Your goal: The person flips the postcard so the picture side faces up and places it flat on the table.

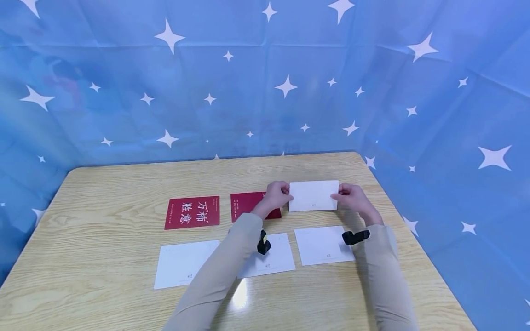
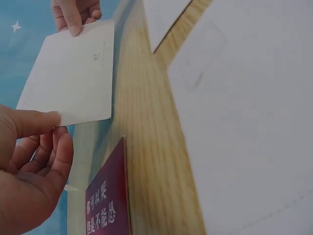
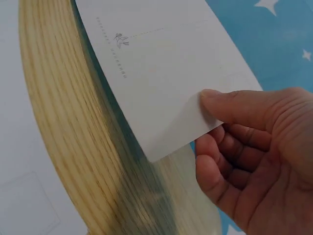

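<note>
A white postcard (image 1: 313, 196) with a small printed mark near its lower edge is held up above the table's far right part. My left hand (image 1: 278, 195) pinches its left edge between thumb and curled fingers. At the opposite edge my right hand (image 1: 354, 198) grips it the same way, its thumb lying on the white face, as the right wrist view shows. The postcard's other side is hidden. Beneath my left hand lies a red card (image 1: 245, 205) with white lettering, partly covered by that hand and wrist.
Another red card (image 1: 192, 213) with white characters lies at the left on the wooden table (image 1: 103, 230). Nearer stand in a row three white cards: a left one (image 1: 182, 262), a middle one (image 1: 275, 253) partly under my left forearm, and a right one (image 1: 323, 246). Behind hangs a starry blue cloth (image 1: 248, 69).
</note>
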Motion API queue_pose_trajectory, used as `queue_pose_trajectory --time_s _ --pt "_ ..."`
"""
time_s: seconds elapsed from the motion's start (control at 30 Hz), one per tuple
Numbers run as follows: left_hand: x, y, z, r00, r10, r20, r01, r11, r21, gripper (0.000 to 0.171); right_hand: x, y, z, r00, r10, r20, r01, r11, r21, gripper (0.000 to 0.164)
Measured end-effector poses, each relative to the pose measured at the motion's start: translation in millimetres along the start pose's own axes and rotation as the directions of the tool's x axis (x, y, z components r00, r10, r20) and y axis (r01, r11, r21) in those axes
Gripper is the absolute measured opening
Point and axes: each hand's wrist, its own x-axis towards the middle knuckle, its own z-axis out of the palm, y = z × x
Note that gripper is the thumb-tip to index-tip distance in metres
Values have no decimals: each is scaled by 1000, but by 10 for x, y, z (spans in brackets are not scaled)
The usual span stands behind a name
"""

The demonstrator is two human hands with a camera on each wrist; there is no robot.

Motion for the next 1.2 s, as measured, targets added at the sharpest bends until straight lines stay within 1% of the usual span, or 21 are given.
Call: queue_pose_trajectory --time_s 0.17,0.33,0.5,0.57,0.67,0.7,0.77,0.83,0.93,0.97,1.07,1.13,1.2 --pt "-17 43 -50 1000 23 -12 -24 998 -66 5 30 46 1 998 -51 -45 54 997 58 19" --pt "-39 81 -83 999 28 -27 -31 992 -119 4 35 57 3 994 -76 -81 81 995 60 19" --pt "-46 65 -99 1000 15 -23 -18 991 -135 4 36 47 15 987 -100 -126 109 992 66 19" --pt "-45 61 -107 1000 11 -23 -14 991 -136 5 45 46 21 982 -112 -153 125 989 78 18" --pt "-40 57 -113 1000 12 -22 -15 991 -135 8 57 37 22 976 -133 -170 148 986 80 17" --pt "-38 58 -116 1000 11 -23 -14 991 -136 8 59 33 20 975 -137 -173 152 985 82 17" --pt "-36 53 -116 1000 13 -22 -16 990 -139 8 26 -60 14 977 -128 -173 144 986 82 16" --pt "-36 50 -115 1000 15 -18 -17 990 -143 8 6 -114 1 982 -103 -160 117 990 84 16" --pt "-39 46 -110 1000 15 -13 -17 988 -152 7 -2 -133 -6 986 -62 -155 76 993 86 17" --pt "-39 45 -107 1000 16 -13 -18 989 -150 7 11 -96 -8 986 -54 -155 69 994 90 18" --pt "-43 42 -109 1000 20 -15 -22 991 -135 11 39 -4 -6 985 -68 -160 88 989 120 20" --pt "-45 41 -112 1000 21 -13 -22 992 -127 14 37 14 -9 984 -88 -157 114 980 163 21" --pt "-47 40 -113 1000 15 -10 -16 989 -144 18 34 32 -13 982 -102 -157 136 966 219 21"
